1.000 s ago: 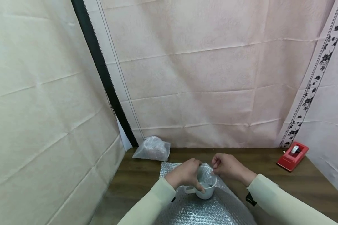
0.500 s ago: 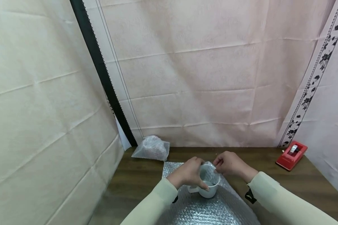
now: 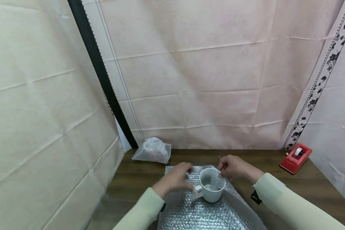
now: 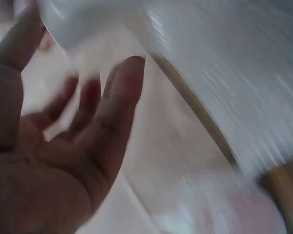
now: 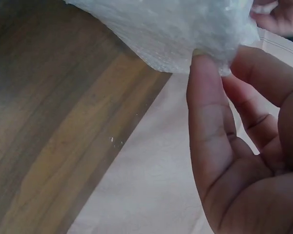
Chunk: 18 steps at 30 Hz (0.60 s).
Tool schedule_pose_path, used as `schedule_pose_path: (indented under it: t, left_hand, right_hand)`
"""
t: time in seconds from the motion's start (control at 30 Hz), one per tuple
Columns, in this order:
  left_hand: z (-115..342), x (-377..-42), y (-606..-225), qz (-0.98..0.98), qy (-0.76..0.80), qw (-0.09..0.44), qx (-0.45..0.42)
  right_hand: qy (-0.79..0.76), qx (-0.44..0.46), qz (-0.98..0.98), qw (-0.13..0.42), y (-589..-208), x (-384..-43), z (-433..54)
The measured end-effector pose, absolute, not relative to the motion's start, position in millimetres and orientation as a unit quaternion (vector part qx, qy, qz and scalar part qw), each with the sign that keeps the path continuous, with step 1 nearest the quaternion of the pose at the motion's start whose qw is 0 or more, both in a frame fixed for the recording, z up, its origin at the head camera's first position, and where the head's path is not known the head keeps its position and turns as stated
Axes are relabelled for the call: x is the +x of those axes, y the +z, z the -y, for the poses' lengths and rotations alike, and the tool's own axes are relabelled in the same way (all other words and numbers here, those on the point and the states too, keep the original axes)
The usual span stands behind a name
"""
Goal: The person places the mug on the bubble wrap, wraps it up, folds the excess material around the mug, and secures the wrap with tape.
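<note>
A white mug (image 3: 212, 195) stands upright on a sheet of bubble wrap (image 3: 204, 217), its handle turned toward my left hand. That hand (image 3: 176, 180) is off the mug's rim, fingers spread and relaxed, with the thumb near the handle. In the left wrist view the left hand (image 4: 78, 131) is blurred and holds nothing. My right hand (image 3: 234, 167) is at the far right of the mug's rim. The right wrist view shows this hand (image 5: 244, 131) pinching the edge of the bubble wrap (image 5: 161, 29) between thumb and fingers.
A red tape dispenser (image 3: 296, 159) sits at the right of the wooden table (image 3: 261, 156). Toward the back left lies a bundle in bubble wrap (image 3: 153, 150). Pale cloth (image 3: 204, 80) hangs behind the table and along both sides.
My left hand has let go of the mug and moved left. The right hand has stayed at the wrap's edge beside the rim. The mug sits slightly further right in view.
</note>
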<state>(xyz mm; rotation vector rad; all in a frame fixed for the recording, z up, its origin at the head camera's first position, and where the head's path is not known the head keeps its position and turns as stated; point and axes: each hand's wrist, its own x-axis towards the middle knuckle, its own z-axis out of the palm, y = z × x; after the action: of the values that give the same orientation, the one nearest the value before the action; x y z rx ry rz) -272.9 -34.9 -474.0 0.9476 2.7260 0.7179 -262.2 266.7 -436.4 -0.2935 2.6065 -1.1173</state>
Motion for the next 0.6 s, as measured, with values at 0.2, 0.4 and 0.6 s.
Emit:
schedule_pose_path:
  t: [0.2, 0.4, 0.6]
  left_hand:
    - [114, -258, -486, -0.911, 0.09, 0.092, 0.392]
    - [131, -247, -512, -0.897, 0.061, 0.118, 0.422]
    - [138, -247, -526, -0.89, 0.052, 0.119, 0.436]
  right_hand:
    - [-0.388, -0.094, -0.907, 0.134, -436, -261, -269]
    - [-0.395, -0.085, -0.904, 0.137, -437, -259, -270]
    - [-0.408, -0.086, -0.899, 0.133, -442, -257, -266]
